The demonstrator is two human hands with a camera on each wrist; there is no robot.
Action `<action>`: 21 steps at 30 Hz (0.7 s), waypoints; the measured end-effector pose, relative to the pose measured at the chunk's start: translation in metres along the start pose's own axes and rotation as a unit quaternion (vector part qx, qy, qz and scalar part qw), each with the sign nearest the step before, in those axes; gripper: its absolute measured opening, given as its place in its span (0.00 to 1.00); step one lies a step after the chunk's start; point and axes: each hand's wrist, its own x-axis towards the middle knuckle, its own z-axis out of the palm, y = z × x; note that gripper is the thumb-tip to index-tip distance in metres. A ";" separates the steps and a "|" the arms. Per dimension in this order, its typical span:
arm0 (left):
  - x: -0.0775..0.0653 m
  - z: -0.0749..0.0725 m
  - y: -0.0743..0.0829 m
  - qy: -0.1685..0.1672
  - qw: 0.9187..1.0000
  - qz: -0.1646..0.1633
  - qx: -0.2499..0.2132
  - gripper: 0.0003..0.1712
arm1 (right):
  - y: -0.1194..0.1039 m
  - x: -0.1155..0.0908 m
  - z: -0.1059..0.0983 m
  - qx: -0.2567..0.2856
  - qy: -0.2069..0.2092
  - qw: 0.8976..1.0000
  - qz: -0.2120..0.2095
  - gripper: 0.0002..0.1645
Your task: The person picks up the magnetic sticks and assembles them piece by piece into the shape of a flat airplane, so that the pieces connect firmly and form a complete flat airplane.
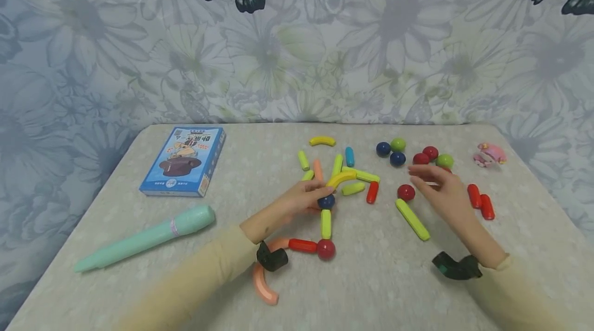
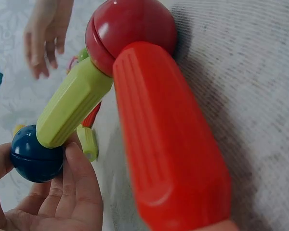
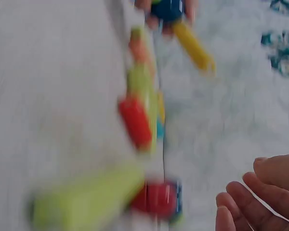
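Observation:
My left hand (image 1: 299, 199) pinches a dark blue ball (image 2: 37, 155) between thumb and fingers. From that ball a yellow curved rod (image 1: 342, 177) points up and away, and a lime green rod (image 1: 326, 225) leads to a red ball (image 1: 326, 250). A red rod (image 1: 302, 246) joins this red ball and meets peach curved rods (image 1: 263, 284), partly hidden under the left wrist. Over the right side of the table, my right hand (image 1: 443, 194) has loosely bent fingers and holds nothing. Nearest it are a loose red ball (image 1: 406, 192) and a long lime rod (image 1: 412, 219).
Loose short rods, among them a blue rod (image 1: 349, 156), lie beyond my left hand. Blue, green and red balls (image 1: 430, 153) sit at the back right, near a pink figure (image 1: 493, 154) and two red rods (image 1: 487, 207). Leftward are a blue box (image 1: 183, 161) and a mint-green case (image 1: 148, 238).

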 end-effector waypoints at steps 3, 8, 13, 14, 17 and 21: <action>-0.004 0.000 -0.002 0.001 1.000 -0.003 -0.010 0.21 | 0.026 -0.014 -0.028 -0.072 0.041 0.996 0.019 0.17; -0.006 -0.006 -0.005 0.002 1.000 -0.001 -0.023 0.22 | 0.049 -0.023 -0.047 -0.118 0.020 0.991 0.052 0.19; -0.010 -0.013 -0.011 0.005 1.000 -0.012 -0.026 0.23 | 0.053 -0.018 -0.043 -0.130 -0.005 0.990 0.057 0.22; -0.011 -0.014 -0.012 0.005 1.000 -0.013 -0.026 0.24 | 0.054 -0.017 -0.041 -0.133 -0.008 0.989 0.058 0.23; -0.013 -0.018 -0.015 0.010 0.999 -0.015 -0.027 0.24 | 0.057 -0.013 -0.039 -0.138 -0.020 0.989 0.055 0.24; -0.015 -0.024 -0.018 0.020 0.999 -0.019 -0.023 0.23 | 0.062 -0.009 -0.035 -0.149 -0.059 0.985 0.065 0.26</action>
